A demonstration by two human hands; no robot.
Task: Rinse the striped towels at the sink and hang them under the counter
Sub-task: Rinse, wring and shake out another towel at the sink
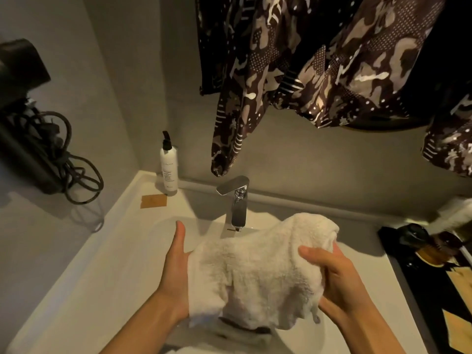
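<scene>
A fluffy white towel (pixel 258 272) is bunched between both of my hands over the white sink (pixel 122 264), just in front of the chrome tap (pixel 236 200). My left hand (pixel 176 267) presses flat against its left side, thumb pointing up. My right hand (pixel 334 274) grips the towel's right side, fingers curled into the cloth. No stripes show on the towel from here. A dark striped edge (pixel 242 327) lies in the basin beneath the towel. I see no water running from the tap.
A white pump bottle (pixel 169 167) stands at the back left of the counter beside a small tan card (pixel 154 201). Patterned dark fabric (pixel 319 60) hangs above the tap. A black hair dryer with coiled cord (pixel 38 144) hangs left. Dark items sit on a tray (pixel 429 251) right.
</scene>
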